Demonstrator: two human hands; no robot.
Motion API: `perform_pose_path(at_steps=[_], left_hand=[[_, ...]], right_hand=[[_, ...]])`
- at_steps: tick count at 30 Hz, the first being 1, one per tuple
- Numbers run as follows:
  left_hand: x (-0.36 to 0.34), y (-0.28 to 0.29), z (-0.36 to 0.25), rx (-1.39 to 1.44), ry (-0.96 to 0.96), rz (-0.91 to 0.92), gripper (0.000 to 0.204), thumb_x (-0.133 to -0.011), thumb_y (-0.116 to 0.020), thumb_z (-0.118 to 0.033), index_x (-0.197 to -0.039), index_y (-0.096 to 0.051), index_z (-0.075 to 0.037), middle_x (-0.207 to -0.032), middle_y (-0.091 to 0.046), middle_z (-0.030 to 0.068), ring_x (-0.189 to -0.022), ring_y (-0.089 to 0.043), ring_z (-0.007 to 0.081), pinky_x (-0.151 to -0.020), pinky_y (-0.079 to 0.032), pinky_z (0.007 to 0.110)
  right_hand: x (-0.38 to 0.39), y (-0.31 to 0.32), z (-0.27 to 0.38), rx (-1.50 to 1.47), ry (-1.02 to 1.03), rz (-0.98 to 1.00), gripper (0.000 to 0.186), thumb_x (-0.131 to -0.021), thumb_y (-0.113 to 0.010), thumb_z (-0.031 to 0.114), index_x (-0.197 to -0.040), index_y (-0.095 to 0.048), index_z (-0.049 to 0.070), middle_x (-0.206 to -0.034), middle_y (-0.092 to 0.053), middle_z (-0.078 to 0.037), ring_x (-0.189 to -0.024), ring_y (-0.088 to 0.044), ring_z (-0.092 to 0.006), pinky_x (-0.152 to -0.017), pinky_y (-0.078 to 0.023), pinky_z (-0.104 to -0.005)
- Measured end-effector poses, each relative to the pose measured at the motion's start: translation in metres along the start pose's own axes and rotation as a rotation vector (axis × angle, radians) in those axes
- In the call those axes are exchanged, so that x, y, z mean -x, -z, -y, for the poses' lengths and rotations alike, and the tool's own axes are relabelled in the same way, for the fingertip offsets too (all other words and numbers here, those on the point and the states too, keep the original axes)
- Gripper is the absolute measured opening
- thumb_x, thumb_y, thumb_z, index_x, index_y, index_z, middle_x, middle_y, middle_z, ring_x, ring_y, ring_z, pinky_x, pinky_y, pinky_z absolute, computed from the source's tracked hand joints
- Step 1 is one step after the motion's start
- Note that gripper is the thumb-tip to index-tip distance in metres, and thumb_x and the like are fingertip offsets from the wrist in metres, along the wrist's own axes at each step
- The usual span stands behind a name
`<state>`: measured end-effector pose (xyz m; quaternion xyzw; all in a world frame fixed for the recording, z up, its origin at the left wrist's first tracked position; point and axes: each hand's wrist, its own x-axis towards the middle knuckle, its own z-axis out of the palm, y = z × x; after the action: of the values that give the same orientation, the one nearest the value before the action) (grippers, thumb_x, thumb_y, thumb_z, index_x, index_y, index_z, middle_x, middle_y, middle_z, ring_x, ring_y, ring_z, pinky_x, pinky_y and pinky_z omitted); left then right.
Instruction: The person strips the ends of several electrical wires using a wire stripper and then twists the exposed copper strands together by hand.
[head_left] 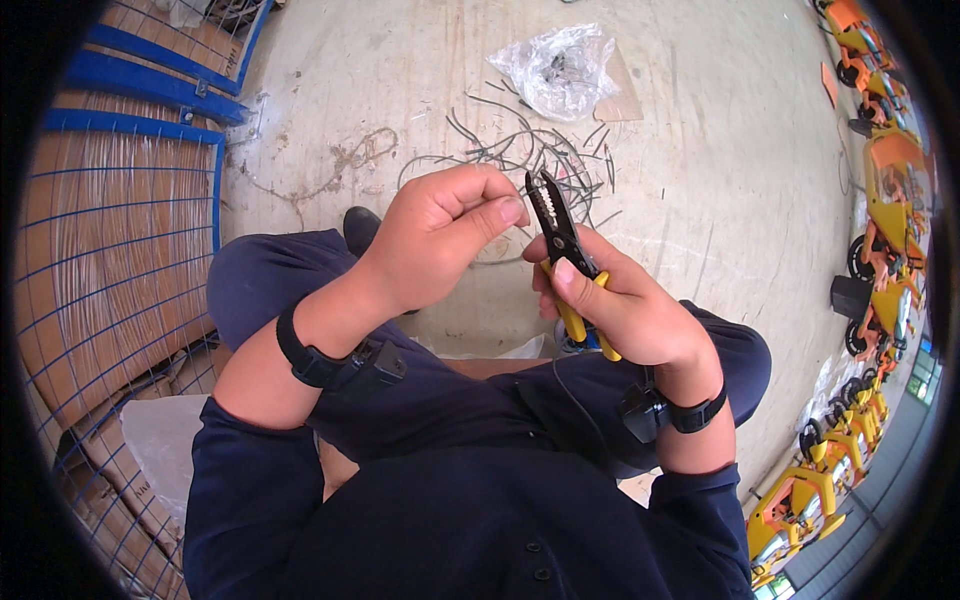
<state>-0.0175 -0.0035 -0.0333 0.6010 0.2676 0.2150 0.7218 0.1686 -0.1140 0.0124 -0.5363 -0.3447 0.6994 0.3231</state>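
My left hand (456, 228) is raised at the middle, thumb and fingers closed beside the tool's tip; whatever they may hold is too small to make out. My right hand (615, 305) grips a pair of wire strippers (553, 230) with yellow handles and black, notched jaws pointing up and a little left. Behind both hands, several dark cut wires (510, 145) lie scattered on the pale floor, near a crumpled clear plastic bag (555, 70) on a piece of cardboard.
A blue wire-mesh cage (215, 180) with wrapped cardboard boxes (105, 260) stands at left. Yellow and orange small vehicles (890, 200) line the right side. My bent legs (280, 270) are below my hands, with a dark shoe (360, 225) beyond the left one.
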Motion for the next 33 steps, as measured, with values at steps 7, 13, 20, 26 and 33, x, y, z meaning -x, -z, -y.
perform_pose_path(at_steps=[7, 13, 20, 26, 33], left_hand=[[0.000, -0.001, 0.000, -0.012, 0.000, -0.014, 0.012, -0.095, -0.056, -0.010, -0.092, -0.061, 0.001, -0.090, -0.064, 0.0037, -0.088, -0.057, 0.0097, -0.082, -0.044, 0.025], [-0.001, 0.000, -0.005, -0.156, 0.092, 0.026, 0.014, -0.095, -0.057, -0.013, -0.093, -0.061, 0.001, -0.090, -0.064, 0.0030, -0.088, -0.056, 0.0086, -0.080, -0.045, 0.025], [-0.003, -0.011, -0.002, -0.073, 0.008, -0.083, 0.012, -0.091, -0.060, -0.011, -0.086, -0.061, 0.000, -0.069, -0.050, -0.0045, -0.063, -0.041, 0.0030, -0.056, -0.035, 0.022], [0.000, -0.007, -0.008, 0.016, 0.008, -0.057, 0.013, -0.092, -0.058, -0.010, -0.088, -0.063, 0.001, -0.076, -0.060, -0.0004, -0.072, -0.050, 0.0060, -0.066, -0.041, 0.023], [0.006, 0.003, -0.007, 0.138, 0.076, -0.107, 0.016, -0.095, -0.056, -0.013, -0.094, -0.063, 0.001, -0.064, -0.050, -0.0054, -0.048, -0.028, -0.0003, -0.044, -0.020, 0.020]], right_hand=[[-0.001, -0.001, -0.002, -0.020, -0.017, -0.033, 0.037, -0.099, -0.052, 0.032, -0.120, -0.052, 0.002, -0.085, -0.052, 0.000, -0.078, -0.049, -0.0075, -0.071, -0.044, -0.0232], [0.001, -0.002, 0.003, 0.163, -0.057, -0.106, 0.032, -0.098, -0.054, 0.029, -0.114, -0.051, 0.001, -0.086, -0.056, -0.006, -0.078, -0.055, -0.0144, -0.070, -0.047, -0.0299], [-0.005, -0.008, -0.007, 0.820, 0.281, -0.404, 0.026, -0.088, -0.063, 0.014, -0.106, -0.048, 0.000, -0.092, -0.060, -0.024, -0.082, -0.061, -0.0416, -0.066, -0.049, -0.0440], [-0.007, -0.003, -0.010, 0.782, 0.294, -0.511, 0.024, -0.090, -0.061, 0.014, -0.106, -0.048, 0.001, -0.090, -0.060, -0.025, -0.081, -0.059, -0.0455, -0.067, -0.048, -0.0465], [0.008, 0.048, 0.014, 0.241, 0.088, -0.687, 0.022, -0.099, -0.049, 0.025, -0.105, -0.053, 0.003, -0.079, -0.053, -0.005, -0.073, -0.055, -0.0150, -0.066, -0.045, -0.0302]])
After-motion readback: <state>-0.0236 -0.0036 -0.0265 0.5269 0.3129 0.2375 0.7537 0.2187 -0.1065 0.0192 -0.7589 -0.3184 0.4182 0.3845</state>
